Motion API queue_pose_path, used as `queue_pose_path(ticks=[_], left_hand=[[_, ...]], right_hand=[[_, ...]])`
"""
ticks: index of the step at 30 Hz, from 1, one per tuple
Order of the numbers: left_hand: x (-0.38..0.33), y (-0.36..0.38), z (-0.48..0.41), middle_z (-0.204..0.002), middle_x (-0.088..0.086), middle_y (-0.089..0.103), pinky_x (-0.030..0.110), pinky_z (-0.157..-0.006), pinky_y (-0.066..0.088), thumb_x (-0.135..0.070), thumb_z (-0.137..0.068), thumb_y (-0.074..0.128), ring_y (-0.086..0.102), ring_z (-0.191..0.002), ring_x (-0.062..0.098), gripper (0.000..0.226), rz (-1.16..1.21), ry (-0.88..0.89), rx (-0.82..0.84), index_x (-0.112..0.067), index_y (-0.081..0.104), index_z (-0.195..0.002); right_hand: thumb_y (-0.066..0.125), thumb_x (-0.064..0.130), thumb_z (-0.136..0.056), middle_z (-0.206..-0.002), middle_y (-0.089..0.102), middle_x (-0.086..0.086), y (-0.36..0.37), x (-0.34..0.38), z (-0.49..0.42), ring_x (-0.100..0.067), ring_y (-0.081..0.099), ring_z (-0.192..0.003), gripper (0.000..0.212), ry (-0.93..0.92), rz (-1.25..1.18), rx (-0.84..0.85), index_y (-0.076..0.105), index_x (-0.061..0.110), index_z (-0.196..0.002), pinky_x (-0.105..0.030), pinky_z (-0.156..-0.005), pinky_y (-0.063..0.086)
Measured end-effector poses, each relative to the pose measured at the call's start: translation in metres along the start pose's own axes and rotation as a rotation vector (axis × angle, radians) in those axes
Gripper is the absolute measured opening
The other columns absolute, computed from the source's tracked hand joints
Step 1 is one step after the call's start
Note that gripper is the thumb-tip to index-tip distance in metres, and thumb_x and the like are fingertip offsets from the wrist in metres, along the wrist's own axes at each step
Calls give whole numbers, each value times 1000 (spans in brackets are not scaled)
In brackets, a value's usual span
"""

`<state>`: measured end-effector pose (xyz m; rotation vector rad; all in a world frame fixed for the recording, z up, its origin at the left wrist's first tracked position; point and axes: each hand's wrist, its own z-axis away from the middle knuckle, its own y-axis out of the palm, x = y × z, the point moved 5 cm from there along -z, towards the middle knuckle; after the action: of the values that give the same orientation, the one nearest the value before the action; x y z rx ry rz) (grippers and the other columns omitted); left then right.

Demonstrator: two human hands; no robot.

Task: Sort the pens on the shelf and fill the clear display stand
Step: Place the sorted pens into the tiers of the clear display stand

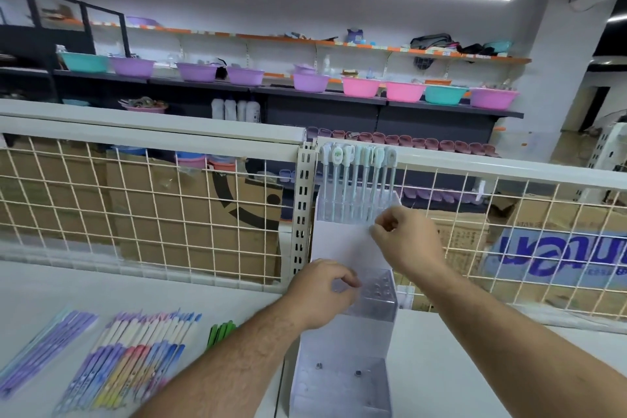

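On the shelf (51, 288), far left, the loose pens (135, 349) lie in rows, well apart from the stand (342, 380). The left hand (322, 292) curls its fingers on the stand's middle tier, seemingly steadying it. The right hand (403, 241) pinches finger and thumb together at the foot of the last pen (391, 180) in the top tier. Pushed down askew, I'd say, that pen could miss its hole and jostle its neighbours. If the left grip slackens, the tall stand could tip.
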<state>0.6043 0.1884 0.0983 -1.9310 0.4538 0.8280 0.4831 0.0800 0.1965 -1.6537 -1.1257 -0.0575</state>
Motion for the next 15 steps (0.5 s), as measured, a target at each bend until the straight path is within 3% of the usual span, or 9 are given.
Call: queue_pose_path(ticks=[3, 6, 11, 15], left_hand=[[1, 1, 1, -115, -14, 66, 17, -103, 38, -28, -84, 75, 51, -114, 0, 15, -21, -9, -34, -30, 78, -98], [1, 3, 6, -115, -20, 65, 16, -109, 32, -31, -86, 75, 45, -119, 4, 15, -66, -12, -97, -34, 78, -100], [7, 10, 30, -140, -16, 53, 24, -117, 21, -39, -88, 71, 27, -132, 2, 36, -175, -18, -146, -42, 66, -124], [16, -2, 50, -145, -17, 46, 23, -115, 23, -51, -81, 65, 26, -135, -2, 53, -148, -94, -235, -43, 58, -134]], right_hand=[[63, 34, -87, -99, 72, 11, 11, -17, 14, -16, 65, -89, 17, -7, -15, 80, 69, 27, -102, -27, -71, 44], [63, 36, -87, -114, 71, 12, 17, -28, 25, -15, 66, -100, 31, -14, -14, 113, 69, 29, -116, -24, -77, 41], [66, 35, -86, -117, 70, 8, 23, -29, 36, -16, 66, -104, 34, -98, 5, 138, 67, 29, -120, -25, -79, 44], [67, 37, -87, -120, 69, 4, 32, -17, 48, -19, 65, -106, 36, -153, 20, 171, 65, 28, -122, -33, -87, 52]])
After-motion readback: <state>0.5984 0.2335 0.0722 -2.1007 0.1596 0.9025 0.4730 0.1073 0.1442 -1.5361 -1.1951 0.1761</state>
